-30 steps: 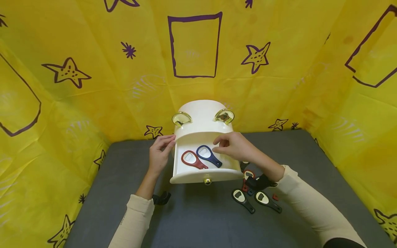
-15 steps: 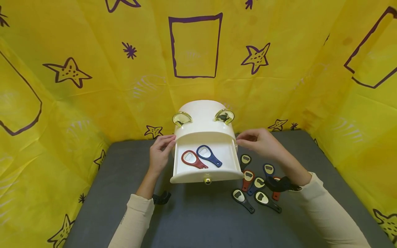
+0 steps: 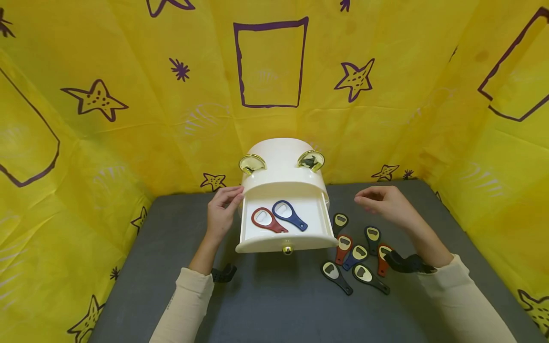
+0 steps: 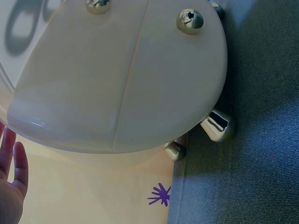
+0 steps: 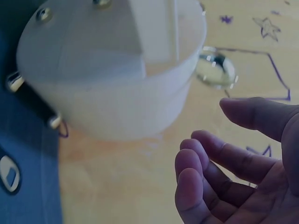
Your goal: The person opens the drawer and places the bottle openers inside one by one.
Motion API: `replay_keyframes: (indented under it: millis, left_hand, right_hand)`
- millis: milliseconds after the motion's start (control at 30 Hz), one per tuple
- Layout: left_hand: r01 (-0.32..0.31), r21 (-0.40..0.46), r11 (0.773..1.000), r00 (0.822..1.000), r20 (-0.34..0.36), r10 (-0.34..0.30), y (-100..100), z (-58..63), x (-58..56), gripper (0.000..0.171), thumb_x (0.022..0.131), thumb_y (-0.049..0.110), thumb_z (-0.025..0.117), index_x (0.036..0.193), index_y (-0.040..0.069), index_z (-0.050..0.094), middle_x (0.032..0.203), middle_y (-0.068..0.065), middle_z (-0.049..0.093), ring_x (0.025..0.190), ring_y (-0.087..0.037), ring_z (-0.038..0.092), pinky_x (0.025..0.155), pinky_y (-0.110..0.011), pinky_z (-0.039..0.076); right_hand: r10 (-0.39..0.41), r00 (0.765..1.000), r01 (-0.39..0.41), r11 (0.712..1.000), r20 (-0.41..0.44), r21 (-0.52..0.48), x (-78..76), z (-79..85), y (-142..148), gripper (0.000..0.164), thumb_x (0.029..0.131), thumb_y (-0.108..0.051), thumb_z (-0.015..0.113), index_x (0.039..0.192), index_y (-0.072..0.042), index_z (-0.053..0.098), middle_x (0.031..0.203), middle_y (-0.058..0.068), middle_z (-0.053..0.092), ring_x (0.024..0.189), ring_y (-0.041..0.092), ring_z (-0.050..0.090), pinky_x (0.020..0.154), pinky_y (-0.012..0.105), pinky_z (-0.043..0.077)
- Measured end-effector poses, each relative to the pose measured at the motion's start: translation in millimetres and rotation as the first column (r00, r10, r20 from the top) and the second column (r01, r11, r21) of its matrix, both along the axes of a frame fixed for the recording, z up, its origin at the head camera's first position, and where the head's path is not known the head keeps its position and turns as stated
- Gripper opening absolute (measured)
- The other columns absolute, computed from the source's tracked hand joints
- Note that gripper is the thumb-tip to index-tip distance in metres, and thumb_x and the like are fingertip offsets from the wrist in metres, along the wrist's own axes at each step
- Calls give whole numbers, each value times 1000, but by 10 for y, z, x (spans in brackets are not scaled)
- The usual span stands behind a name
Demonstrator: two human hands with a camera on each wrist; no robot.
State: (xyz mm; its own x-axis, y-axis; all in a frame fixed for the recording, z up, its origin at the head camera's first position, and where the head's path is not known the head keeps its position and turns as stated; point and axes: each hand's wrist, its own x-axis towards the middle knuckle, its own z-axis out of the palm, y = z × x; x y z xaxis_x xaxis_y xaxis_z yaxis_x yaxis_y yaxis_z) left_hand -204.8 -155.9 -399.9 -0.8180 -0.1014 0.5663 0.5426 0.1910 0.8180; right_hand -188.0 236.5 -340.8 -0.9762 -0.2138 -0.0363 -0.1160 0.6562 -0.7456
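A white rounded chest (image 3: 280, 162) has its upper drawer (image 3: 261, 245) pulled out. Inside lie a red bottle opener (image 3: 269, 221) and a blue bottle opener (image 3: 289, 215), side by side. My left hand (image 3: 220, 214) touches the chest's left side near the drawer's back corner with its fingertips; the left wrist view shows fairly straight fingers (image 4: 7, 149) there. To the right of the chest, my right hand (image 3: 388, 206) hovers in the air with loosely bent fingers, holding nothing. The right wrist view shows a gap between thumb (image 5: 257, 113) and fingers.
Several bottle openers lie right of the drawer, among them a red one (image 3: 343, 248), a blue one (image 3: 355, 257) and a black one (image 3: 336, 277). Gold round ornaments (image 3: 252, 164) rise from the chest. A yellow patterned cloth (image 3: 270, 66) walls the grey table (image 3: 274, 305).
My right hand has drawn back from above the drawer, moving right past the chest's side. My left hand, the drawer and the two bottle openers in it have stayed put.
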Motion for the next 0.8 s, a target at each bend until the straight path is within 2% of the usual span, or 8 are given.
replay_keyframes:
  millis: [267, 400, 567, 667, 800]
  left_hand:
    - [-6, -5, 1000, 1000, 3, 6, -1, -3, -3, 20, 85, -9, 67, 103, -17, 68, 107, -34, 61, 89, 5, 57, 76, -6, 48]
    - [-7, -6, 1000, 1000, 4, 7, 2, -7, 1, 19, 85, -9, 67, 102, -17, 68, 106, -34, 61, 89, 5, 57, 76, -6, 48]
    - [1, -1, 1000, 1000, 1, -1, 0, -12, 1, 19, 85, -9, 67, 102, -17, 68, 107, -35, 61, 90, 4, 57, 77, -6, 48]
    - [3, 0, 1000, 1000, -11, -3, -3, -14, -2, 18, 85, -10, 66, 102, -18, 68, 106, -35, 61, 90, 5, 57, 76, -6, 48]
    - [1, 1, 1000, 1000, -22, -1, -3, -9, -2, 18, 85, -10, 66, 102, -18, 67, 105, -36, 60, 89, 5, 57, 76, -6, 48]
  right_hand:
    - [-56, 998, 56, 998, 43, -1, 44, -201, 226, 46, 97, -34, 59, 119, 6, 64, 88, 7, 68, 72, 11, 60, 65, 24, 54]
    - [-77, 994, 78, 997, 80, -15, 88, -313, 309, 47, 98, -34, 59, 121, 7, 62, 84, 5, 66, 71, 14, 59, 65, 26, 53]
    - [-109, 988, 110, 994, 106, 3, 134, -477, 385, 47, 98, -34, 59, 120, 8, 63, 95, 9, 70, 76, 13, 61, 67, 28, 55]
    - [-128, 985, 128, 992, 119, 6, 162, -579, 421, 47, 97, -34, 59, 118, 8, 63, 95, 12, 70, 76, 14, 61, 66, 29, 55]
    - [-154, 976, 151, 988, 153, 27, 215, -704, 459, 48, 98, -34, 58, 119, 8, 63, 104, 24, 68, 84, 23, 65, 71, 35, 56]
